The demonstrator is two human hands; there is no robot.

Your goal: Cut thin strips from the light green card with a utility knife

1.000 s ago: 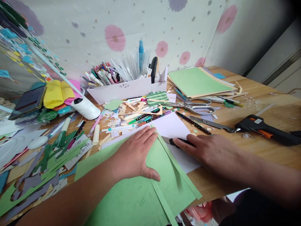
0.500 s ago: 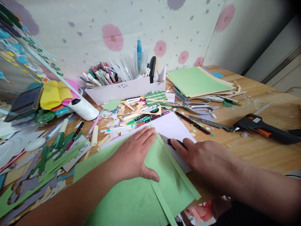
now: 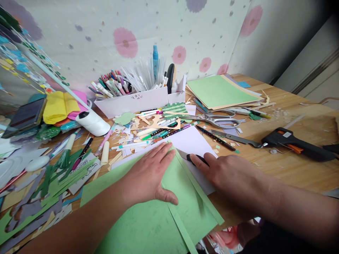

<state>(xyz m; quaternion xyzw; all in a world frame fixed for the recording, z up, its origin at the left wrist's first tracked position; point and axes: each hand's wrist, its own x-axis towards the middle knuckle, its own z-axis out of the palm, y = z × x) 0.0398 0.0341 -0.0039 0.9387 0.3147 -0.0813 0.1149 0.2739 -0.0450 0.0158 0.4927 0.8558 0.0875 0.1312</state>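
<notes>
My left hand (image 3: 150, 176) lies flat on a light green sheet (image 3: 132, 225), fingers stretched out and thumb spread. The fingertips press near the sheet's far corner. In my right hand (image 3: 227, 173) is a knife (image 3: 196, 158) with a black handle, its thin blade reaching to the far end of a narrow green strip (image 3: 198, 188) along the sheet's right side. The index finger rests along the handle. Another green strip (image 3: 181, 227) runs from under my left hand toward the near edge. A white sheet (image 3: 193, 141) lies beneath the green paper.
Beyond my hands are scissors (image 3: 219, 120), a metal blade (image 3: 234, 138), several markers and paper scraps. A black glue gun (image 3: 296, 143) lies right. A white pen box (image 3: 135, 102) and stacked coloured paper (image 3: 219, 91) stand behind. Green strips (image 3: 63, 183) and a white lamp base (image 3: 94, 123) are left.
The whole view has shifted very slightly left. Both hands, the knife and the green sheet keep almost the same positions relative to each other.
</notes>
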